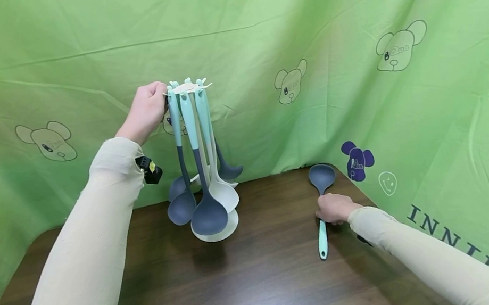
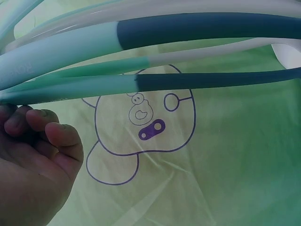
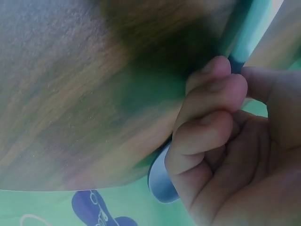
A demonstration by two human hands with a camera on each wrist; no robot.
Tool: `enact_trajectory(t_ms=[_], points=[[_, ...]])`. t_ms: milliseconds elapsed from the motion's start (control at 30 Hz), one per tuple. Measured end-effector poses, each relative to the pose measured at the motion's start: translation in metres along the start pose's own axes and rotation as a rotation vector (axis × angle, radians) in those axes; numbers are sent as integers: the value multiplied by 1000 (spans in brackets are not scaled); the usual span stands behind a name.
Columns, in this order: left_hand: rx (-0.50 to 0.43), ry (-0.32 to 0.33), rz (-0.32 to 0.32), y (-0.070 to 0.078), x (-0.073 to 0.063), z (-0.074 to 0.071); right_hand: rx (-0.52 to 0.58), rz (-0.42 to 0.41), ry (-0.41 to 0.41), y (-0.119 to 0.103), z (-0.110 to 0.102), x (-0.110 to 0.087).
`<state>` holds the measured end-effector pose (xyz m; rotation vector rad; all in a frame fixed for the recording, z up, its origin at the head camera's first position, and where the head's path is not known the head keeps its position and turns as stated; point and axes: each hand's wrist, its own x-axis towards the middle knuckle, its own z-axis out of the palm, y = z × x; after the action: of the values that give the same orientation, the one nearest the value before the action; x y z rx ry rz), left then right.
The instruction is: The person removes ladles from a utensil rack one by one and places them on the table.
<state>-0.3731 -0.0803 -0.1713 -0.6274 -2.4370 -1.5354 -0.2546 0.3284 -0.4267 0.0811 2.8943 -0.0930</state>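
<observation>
My left hand [image 1: 147,109] holds the top left edge of a white utensil rack [image 1: 217,235], its curled fingers right beside the handle ends; the exact hold is hidden. Mint-handled kitchen tools hang round the rack, among them a dark grey ladle [image 1: 209,215] in front and a pale one [image 1: 224,194]. In the left wrist view, mint handles [image 2: 70,87] pass just above the curled fingers. Over at the right, my right hand [image 1: 337,207] pinches the middle of another grey ladle [image 1: 322,177], whose mint handle [image 3: 254,33] points toward me, low over the table.
The brown wooden table [image 1: 270,277] ends at the back and right against a green curtain [image 1: 233,25] printed with bear faces. Both forearms reach in from the front, with the rack left of the middle.
</observation>
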Motion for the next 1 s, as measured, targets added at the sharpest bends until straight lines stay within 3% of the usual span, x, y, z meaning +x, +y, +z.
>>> enact_trajectory(t_ms=[433, 667, 1000], points=[[-3, 1, 1, -1, 1, 1, 10, 27, -45, 22, -10, -1], [-4, -1, 7, -1, 2, 1, -13, 9, -26, 39, -7, 4], [-20, -7, -11, -1, 0, 0, -33, 10, 12, 44, -8, -1]])
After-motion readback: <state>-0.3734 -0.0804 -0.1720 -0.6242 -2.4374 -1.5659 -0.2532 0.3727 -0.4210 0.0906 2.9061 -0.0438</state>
